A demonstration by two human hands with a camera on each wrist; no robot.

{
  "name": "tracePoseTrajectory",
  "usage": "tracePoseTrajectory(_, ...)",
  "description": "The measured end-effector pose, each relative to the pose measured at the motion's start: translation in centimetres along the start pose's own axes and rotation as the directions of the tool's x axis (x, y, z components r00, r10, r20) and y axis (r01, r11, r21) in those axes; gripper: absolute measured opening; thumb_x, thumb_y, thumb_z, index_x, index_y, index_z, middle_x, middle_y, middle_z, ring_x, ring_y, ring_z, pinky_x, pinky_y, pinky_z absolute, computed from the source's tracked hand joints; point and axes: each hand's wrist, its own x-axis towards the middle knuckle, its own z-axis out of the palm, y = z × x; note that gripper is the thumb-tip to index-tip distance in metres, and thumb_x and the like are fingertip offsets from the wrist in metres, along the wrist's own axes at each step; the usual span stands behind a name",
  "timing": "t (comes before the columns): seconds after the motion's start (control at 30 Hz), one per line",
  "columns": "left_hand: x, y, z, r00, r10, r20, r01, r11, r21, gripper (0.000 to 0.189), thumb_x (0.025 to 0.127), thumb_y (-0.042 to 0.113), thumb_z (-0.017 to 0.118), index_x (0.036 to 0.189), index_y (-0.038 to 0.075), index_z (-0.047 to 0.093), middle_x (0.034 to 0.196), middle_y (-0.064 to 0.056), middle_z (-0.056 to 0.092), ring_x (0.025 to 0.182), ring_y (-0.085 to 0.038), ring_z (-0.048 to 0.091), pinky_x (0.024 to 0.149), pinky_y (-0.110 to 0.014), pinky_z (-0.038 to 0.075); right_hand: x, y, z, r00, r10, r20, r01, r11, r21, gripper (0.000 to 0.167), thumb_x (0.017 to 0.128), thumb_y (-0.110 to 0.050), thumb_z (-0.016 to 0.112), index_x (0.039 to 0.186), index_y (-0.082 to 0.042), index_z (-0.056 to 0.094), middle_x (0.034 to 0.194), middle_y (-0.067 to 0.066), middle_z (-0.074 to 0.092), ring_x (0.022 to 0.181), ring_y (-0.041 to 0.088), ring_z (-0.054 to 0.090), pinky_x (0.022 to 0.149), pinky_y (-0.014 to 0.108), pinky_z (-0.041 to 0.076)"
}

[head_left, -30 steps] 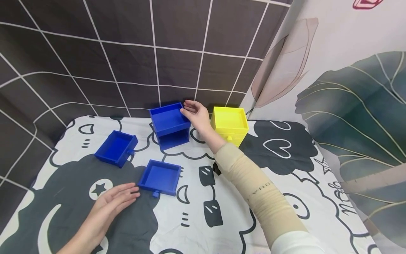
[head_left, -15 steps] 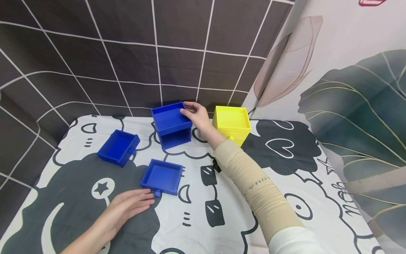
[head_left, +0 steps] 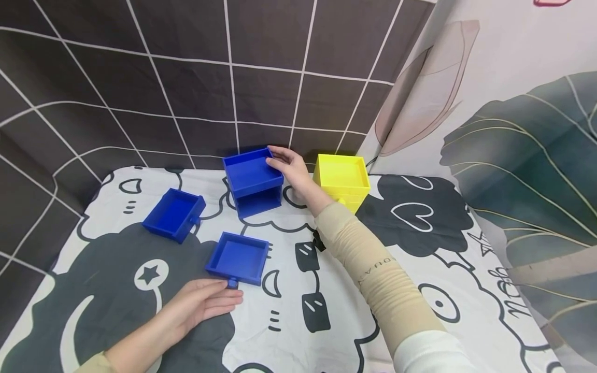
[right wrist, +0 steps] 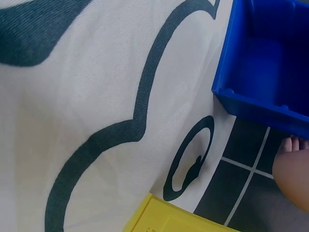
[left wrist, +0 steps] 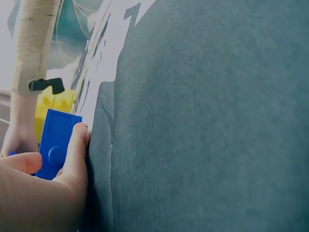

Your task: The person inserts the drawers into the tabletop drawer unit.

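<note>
A blue drawer cabinet frame (head_left: 255, 175) with a shallow tray top and a hollow front stands near the wall. My right hand (head_left: 292, 170) holds its back right corner, thumb over the top rim and fingers outside. In front lies a loose blue drawer (head_left: 239, 260), its round knob (left wrist: 57, 155) facing me. My left hand (head_left: 205, 301) is beside that knob, thumb and straight fingers on either side with a gap showing in the left wrist view. A second blue drawer (head_left: 171, 213) lies farther left, turned at an angle, knob to the right.
A yellow drawer cabinet (head_left: 344, 178) stands right of the blue frame, partly behind my right forearm. A dark wall cloth (head_left: 186, 77) with white grid lines rises close behind both. The table has a black-and-white patterned cloth (head_left: 275, 331).
My left hand has moved right to the front drawer's knob. The right hand's fingers have settled at the blue frame's corner. The drawers have not moved.
</note>
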Motion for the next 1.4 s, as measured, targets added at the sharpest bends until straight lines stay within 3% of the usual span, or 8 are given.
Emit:
tracePoseTrajectory(0.23, 0.3, -0.2, 0.5, 1.0, -0.001, -0.002, 0.001, 1.0, -0.021, 0.04, 0.112, 0.015, 0.054, 0.134, -0.018, 0.055, 0.117, -0.015, 0.08, 0.106, -0.016, 0.079, 0.098, -0.034, 0.065, -0.1, 0.2, -0.4, 1.0, -0.014, 0.013, 0.014, 1.0, 0.008, 0.045, 0.102, -0.007, 0.068, 0.146, 0.0, 0.061, 0.153, 0.016, 0.061, 0.144, 0.028, 0.056, 0.125, 0.037, 0.046)
tracePoseTrajectory(0.77, 0.4, -0.4, 0.6, 0.999, -0.023, -0.023, 0.021, 0.997, -0.069, 0.031, 0.112, 0.023, 0.057, 0.117, -0.003, 0.072, 0.103, -0.007, 0.083, 0.099, -0.013, 0.08, 0.094, -0.03, 0.066, -1.2, 0.8, 0.1, 0.987, -0.065, -0.146, 0.076, 0.995, 0.068, 0.04, 0.101, 0.0, 0.067, 0.14, 0.007, 0.061, 0.142, 0.025, 0.062, 0.134, 0.036, 0.062, 0.122, 0.041, 0.05)
tracePoseTrajectory(0.97, 0.6, -0.3, 0.4, 0.999, -0.033, -0.029, 0.031, 0.997, -0.072, 0.026, 0.111, 0.023, 0.058, 0.112, 0.002, 0.073, 0.102, -0.006, 0.082, 0.098, -0.013, 0.08, 0.093, -0.03, 0.066, -1.6, 1.0, 0.4, 0.976, -0.073, -0.204, 0.09, 0.993, 0.074, 0.039, 0.101, 0.001, 0.067, 0.139, 0.008, 0.061, 0.139, 0.026, 0.063, 0.133, 0.036, 0.062, 0.121, 0.043, 0.05)
tracePoseTrajectory(1.4, 1.2, 0.1, 1.0, 0.996, -0.026, -0.086, 0.014, 0.991, -0.136, 0.027, 0.111, 0.021, 0.057, 0.122, -0.003, 0.064, 0.105, -0.001, 0.08, 0.099, -0.01, 0.078, 0.095, -0.027, 0.065, -2.2, 1.3, -0.1, 0.976, -0.089, -0.198, 0.101, 0.994, 0.051, 0.04, 0.103, -0.002, 0.065, 0.141, 0.008, 0.059, 0.142, 0.027, 0.061, 0.134, 0.037, 0.06, 0.122, 0.042, 0.049)
